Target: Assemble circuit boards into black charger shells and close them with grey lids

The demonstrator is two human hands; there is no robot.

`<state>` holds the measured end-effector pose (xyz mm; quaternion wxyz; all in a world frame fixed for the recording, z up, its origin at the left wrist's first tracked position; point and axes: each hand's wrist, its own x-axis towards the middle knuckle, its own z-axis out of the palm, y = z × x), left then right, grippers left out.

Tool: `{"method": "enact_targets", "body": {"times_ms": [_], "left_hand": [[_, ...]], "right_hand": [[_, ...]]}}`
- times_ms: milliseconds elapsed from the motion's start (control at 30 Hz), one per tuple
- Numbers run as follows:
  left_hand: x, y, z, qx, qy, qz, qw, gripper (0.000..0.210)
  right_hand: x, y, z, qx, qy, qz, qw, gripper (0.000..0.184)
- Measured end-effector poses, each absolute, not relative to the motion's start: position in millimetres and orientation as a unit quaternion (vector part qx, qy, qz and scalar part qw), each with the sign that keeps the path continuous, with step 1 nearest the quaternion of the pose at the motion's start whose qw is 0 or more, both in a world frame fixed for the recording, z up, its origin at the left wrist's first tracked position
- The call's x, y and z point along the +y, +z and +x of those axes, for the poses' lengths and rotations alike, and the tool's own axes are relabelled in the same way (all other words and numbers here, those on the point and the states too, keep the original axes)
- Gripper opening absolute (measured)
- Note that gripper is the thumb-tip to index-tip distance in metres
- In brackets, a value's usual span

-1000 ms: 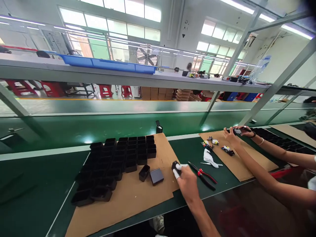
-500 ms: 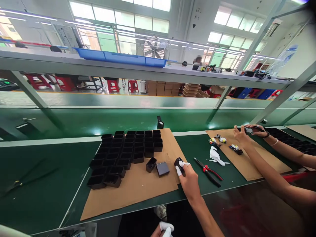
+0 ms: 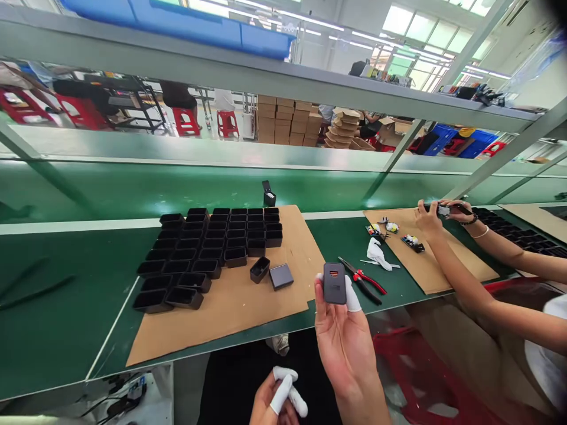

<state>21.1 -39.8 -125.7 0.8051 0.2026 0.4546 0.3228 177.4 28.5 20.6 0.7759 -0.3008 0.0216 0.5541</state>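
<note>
My right hand (image 3: 343,342), with white finger cots, holds up a small black plastic case (image 3: 335,283) by its sides, palm turned upward. A slot with orange-red lines and a second opening show on the case's face. My left hand (image 3: 279,398) is low at the bottom, in front of my lap, its fingers in white cots pressed together. Whatever it may hold is hidden. On the cardboard sheet (image 3: 212,327) are rows of black open-topped cases (image 3: 183,251). One open case (image 3: 259,270) and a dark square piece (image 3: 281,276) lie apart from them.
Red-and-black pliers (image 3: 363,280) lie right of the raised case. Behind them are a white crumpled piece (image 3: 377,254) and small circuit boards (image 3: 413,242). A co-worker's hands (image 3: 436,218) handle a dark part at the right. A shelf beam (image 3: 274,74) crosses above the bench.
My right hand has lifted the black case off the cardboard's right edge and turned palm up, bringing it nearer. My left hand has come further into view. The camera has tilted down.
</note>
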Motion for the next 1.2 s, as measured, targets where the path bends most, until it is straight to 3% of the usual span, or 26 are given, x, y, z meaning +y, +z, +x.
{"method": "enact_targets", "body": {"times_ms": [167, 1067, 1200], "left_hand": [[-43, -130, 20, 0.437, 0.318, 0.205, 0.816, 0.064], [-56, -158, 27, 0.471, 0.348, 0.239, 0.774, 0.070], [-55, -168, 24, 0.454, 0.320, 0.218, 0.803, 0.077]], "right_hand": [[16, 45, 156, 0.000, 0.559, -0.299, 0.774, 0.036], [6, 34, 160, -0.103, 0.566, -0.335, 0.746, 0.030], [16, 25, 156, -0.122, 0.520, -0.371, 0.760, 0.032]]}}
